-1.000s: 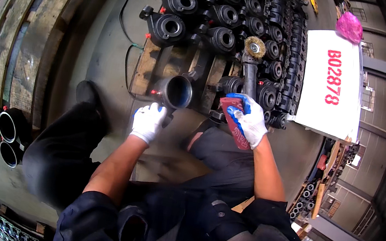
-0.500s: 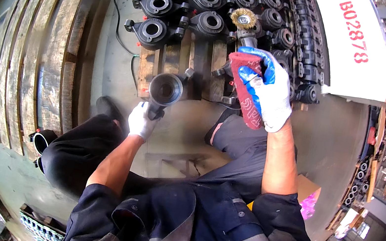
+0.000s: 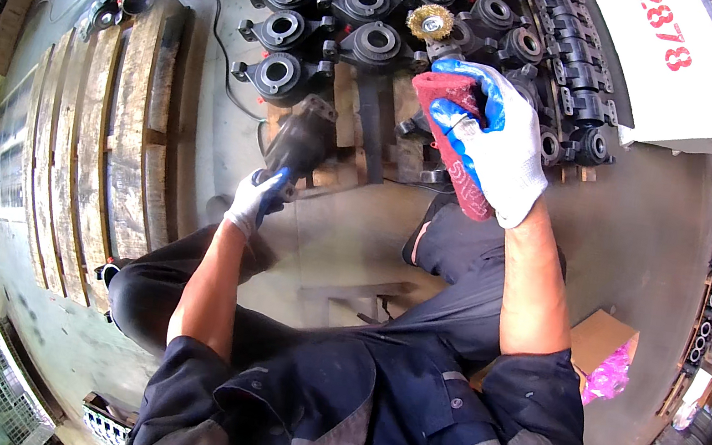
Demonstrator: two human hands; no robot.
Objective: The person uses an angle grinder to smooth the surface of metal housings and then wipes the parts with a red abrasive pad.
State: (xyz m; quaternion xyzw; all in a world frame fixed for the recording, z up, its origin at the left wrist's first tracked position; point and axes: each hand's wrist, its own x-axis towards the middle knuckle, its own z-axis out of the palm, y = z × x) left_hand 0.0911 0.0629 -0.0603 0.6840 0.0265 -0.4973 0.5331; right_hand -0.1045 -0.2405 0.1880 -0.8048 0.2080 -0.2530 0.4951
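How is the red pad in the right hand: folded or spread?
Folded, not spread flat: the red pad bends over at its upper end inside the right hand's grip. Can't tell how many layers.

A slatted wooden pallet [image 3: 131, 161] lies left, a cardboard box [image 3: 601, 336] right.

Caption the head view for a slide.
Gloved left hand grips a dark metal housing while the right hand holds a maroon abrasive pad.
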